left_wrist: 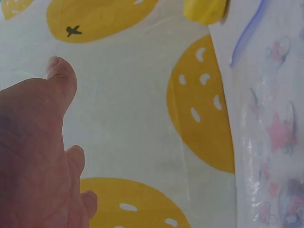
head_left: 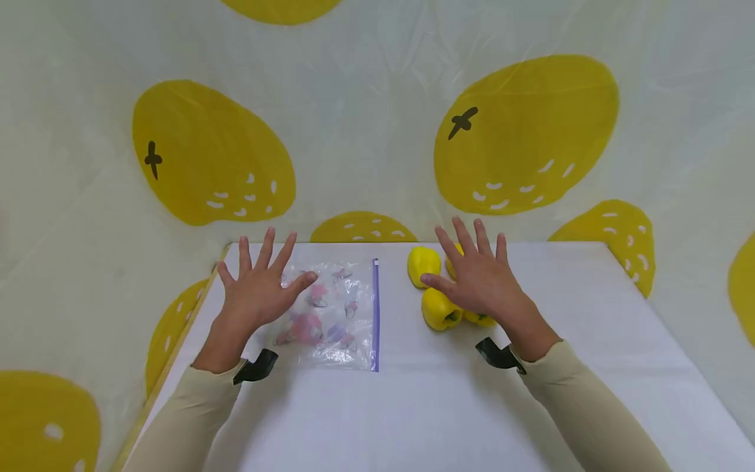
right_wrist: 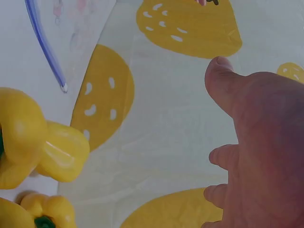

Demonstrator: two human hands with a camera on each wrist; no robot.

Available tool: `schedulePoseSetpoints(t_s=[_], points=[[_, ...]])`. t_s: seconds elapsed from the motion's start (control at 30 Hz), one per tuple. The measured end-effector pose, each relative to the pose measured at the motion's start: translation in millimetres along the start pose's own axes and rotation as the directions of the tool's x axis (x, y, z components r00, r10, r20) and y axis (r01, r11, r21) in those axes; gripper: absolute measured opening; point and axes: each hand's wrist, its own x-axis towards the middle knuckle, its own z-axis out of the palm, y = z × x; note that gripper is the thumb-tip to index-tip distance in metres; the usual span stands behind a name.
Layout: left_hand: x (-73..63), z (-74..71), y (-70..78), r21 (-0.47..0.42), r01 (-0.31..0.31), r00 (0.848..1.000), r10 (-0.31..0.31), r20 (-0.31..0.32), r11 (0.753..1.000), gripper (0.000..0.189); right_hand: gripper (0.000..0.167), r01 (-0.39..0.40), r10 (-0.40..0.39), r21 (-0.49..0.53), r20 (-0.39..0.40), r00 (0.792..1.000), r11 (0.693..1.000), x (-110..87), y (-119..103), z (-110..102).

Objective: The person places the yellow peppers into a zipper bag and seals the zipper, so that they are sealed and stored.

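Observation:
A clear zip bag (head_left: 354,282) with pink and purple printed figures and a purple slider edge lies flat on the white table (head_left: 401,419). Over its left part my left hand (head_left: 259,292) hovers with fingers spread, holding nothing. Several yellow bell peppers (head_left: 439,309) are grouped right of the bag; in the right wrist view a pepper (right_wrist: 64,152) shows at the lower left. My right hand (head_left: 480,278) is held above them, fingers spread and nothing in it, and it hides part of the group. In the left wrist view, the bag (left_wrist: 256,156) is at the right.
Behind the table hangs a pale cloth (head_left: 366,131) printed with large yellow fruit shapes. The table's far edge runs just behind the peppers and bag. A dark band piece (head_left: 256,367) sits at the left wrist, another (head_left: 497,355) at the right.

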Motion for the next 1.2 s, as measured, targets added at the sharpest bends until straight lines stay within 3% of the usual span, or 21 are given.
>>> schedulePoseSetpoints(t_s=[0.47, 1.2], points=[[-2.3, 4.8, 1.5, -0.002, 0.007, 1.000, -0.007, 0.008, 1.000, 0.094, 0.095, 0.030, -0.030, -0.004, -0.029, 0.999, 1.000, -6.1, -6.5, 9.1], [-4.2, 30.7, 10.8, 0.039, -0.001, 0.999, 0.000, 0.037, 0.999, 0.094, 0.092, 0.069, -0.067, 0.025, -0.063, 0.996, 0.997, -14.0, -21.2, 39.5]])
